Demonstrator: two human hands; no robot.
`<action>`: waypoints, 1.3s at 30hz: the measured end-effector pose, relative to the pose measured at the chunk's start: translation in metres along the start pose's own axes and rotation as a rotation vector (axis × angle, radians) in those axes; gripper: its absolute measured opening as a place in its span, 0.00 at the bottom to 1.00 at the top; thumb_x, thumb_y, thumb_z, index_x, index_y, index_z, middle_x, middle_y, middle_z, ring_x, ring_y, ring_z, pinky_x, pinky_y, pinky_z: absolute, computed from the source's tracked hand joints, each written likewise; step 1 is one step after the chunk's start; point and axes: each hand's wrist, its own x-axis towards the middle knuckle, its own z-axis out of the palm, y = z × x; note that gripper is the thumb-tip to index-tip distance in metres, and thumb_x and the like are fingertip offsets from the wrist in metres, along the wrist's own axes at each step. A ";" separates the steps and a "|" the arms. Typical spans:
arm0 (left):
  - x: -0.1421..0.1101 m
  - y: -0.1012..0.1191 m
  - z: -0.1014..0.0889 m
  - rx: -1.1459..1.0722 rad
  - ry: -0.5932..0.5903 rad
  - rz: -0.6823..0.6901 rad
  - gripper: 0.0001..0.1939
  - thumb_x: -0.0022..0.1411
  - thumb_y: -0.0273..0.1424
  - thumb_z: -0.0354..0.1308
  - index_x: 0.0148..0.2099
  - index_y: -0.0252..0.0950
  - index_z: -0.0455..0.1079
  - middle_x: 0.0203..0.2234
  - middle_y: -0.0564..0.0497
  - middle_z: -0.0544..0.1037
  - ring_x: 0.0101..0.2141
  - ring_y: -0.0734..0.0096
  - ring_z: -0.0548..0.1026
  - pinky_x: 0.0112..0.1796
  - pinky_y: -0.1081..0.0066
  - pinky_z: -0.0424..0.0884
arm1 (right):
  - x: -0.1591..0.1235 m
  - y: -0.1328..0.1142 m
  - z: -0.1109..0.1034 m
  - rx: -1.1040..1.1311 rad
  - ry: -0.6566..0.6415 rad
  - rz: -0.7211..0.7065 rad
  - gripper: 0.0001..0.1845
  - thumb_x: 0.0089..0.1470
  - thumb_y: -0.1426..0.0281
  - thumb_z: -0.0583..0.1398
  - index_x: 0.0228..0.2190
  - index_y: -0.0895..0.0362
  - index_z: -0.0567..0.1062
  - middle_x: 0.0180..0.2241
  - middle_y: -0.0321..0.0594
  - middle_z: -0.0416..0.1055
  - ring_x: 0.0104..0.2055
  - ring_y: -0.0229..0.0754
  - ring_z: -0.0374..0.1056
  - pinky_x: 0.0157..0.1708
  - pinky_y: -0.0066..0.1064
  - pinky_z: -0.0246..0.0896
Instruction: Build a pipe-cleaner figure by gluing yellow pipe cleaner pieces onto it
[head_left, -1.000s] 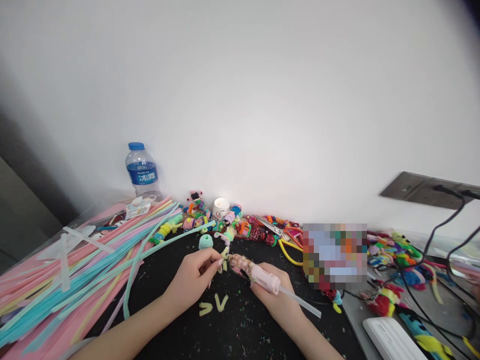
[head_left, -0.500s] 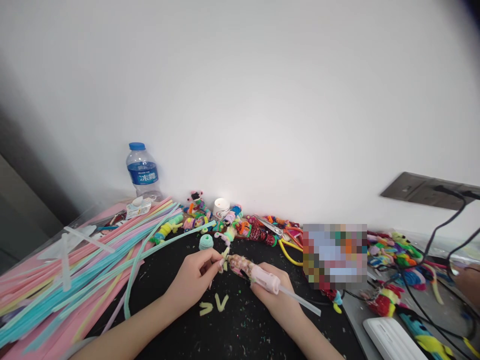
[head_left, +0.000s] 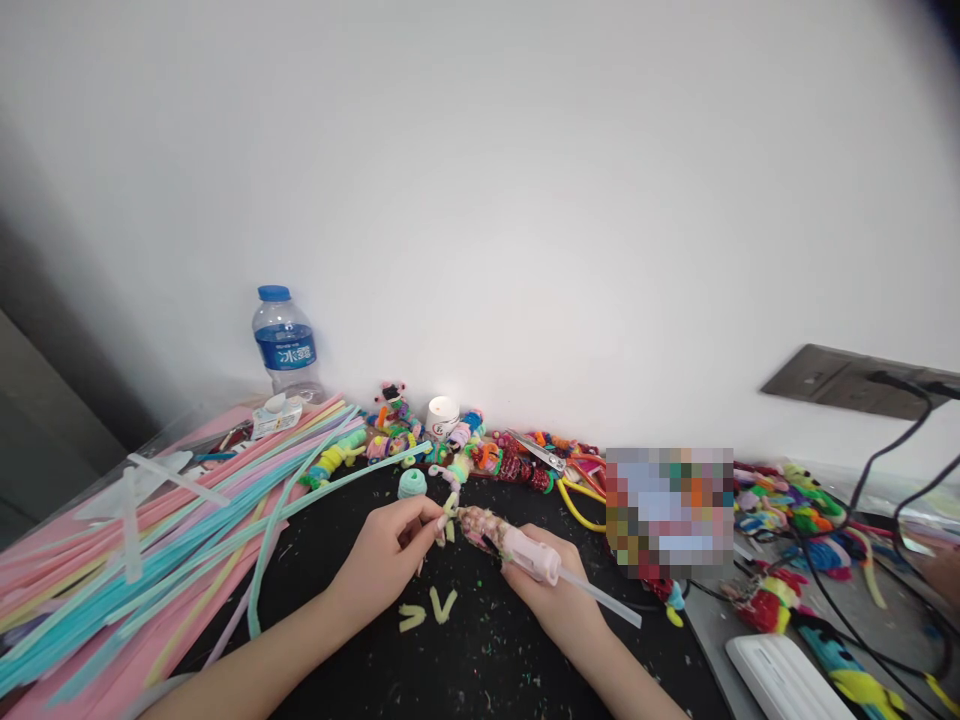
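Note:
My left hand (head_left: 394, 555) pinches a short pale-yellow pipe cleaner piece (head_left: 450, 522) between thumb and fingertips. My right hand (head_left: 555, 590) is wrapped round a pink hot glue gun (head_left: 531, 555), whose front is crusted with coloured fuzz. A clear glue stick (head_left: 600, 598) sticks out of its back end. The gun's nozzle points left, close to the pale-yellow piece; I cannot tell if they touch. Below them, two bent pale-yellow pieces (head_left: 442, 605) lie on the black mat (head_left: 480, 670). Just beyond my left hand sits a mint-green coiled pipe cleaner (head_left: 412, 485).
Long pastel pipe cleaners (head_left: 195, 530) cover the left side, with a water bottle (head_left: 286, 345) behind. Scissors (head_left: 570, 475) with yellow and orange handles lie behind my right hand. At right are a white power bank (head_left: 784, 680), black cables (head_left: 825, 590) and part of another person's hand (head_left: 943, 575).
Both hands stay nearly in place. The glue gun's nozzle has shifted very slightly; nothing has been taken up or let go.

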 end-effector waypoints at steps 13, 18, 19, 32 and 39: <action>0.001 -0.002 -0.001 -0.013 0.025 0.003 0.11 0.62 0.34 0.48 0.31 0.35 0.67 0.17 0.58 0.64 0.17 0.77 0.64 0.21 0.77 0.59 | 0.001 0.005 0.001 -0.020 0.019 -0.007 0.09 0.44 0.73 0.57 0.17 0.56 0.60 0.17 0.29 0.57 0.20 0.33 0.54 0.20 0.24 0.47; 0.001 -0.002 -0.001 -0.013 0.025 0.005 0.11 0.61 0.34 0.48 0.31 0.35 0.67 0.17 0.57 0.65 0.17 0.77 0.65 0.21 0.77 0.59 | 0.001 0.004 0.001 -0.042 0.036 -0.011 0.09 0.43 0.72 0.57 0.17 0.56 0.61 0.17 0.30 0.58 0.20 0.34 0.55 0.20 0.24 0.48; 0.001 -0.002 -0.001 -0.015 0.025 0.004 0.11 0.61 0.34 0.48 0.31 0.35 0.67 0.17 0.57 0.65 0.17 0.77 0.65 0.21 0.77 0.60 | 0.001 0.004 0.001 -0.044 0.038 -0.015 0.09 0.43 0.72 0.57 0.17 0.56 0.61 0.17 0.30 0.58 0.20 0.34 0.55 0.20 0.24 0.48; 0.001 -0.001 -0.002 -0.022 0.040 0.016 0.11 0.62 0.34 0.48 0.32 0.35 0.68 0.18 0.57 0.65 0.17 0.77 0.65 0.21 0.77 0.59 | 0.001 0.004 0.002 -0.071 0.058 -0.031 0.09 0.44 0.73 0.57 0.17 0.56 0.63 0.17 0.31 0.60 0.20 0.34 0.56 0.20 0.25 0.49; 0.000 0.001 -0.003 0.014 0.052 0.021 0.11 0.62 0.34 0.48 0.32 0.35 0.68 0.18 0.57 0.65 0.17 0.77 0.65 0.22 0.77 0.59 | 0.001 0.005 0.001 -0.090 0.055 -0.030 0.08 0.44 0.72 0.57 0.17 0.56 0.63 0.17 0.31 0.61 0.20 0.35 0.57 0.20 0.24 0.49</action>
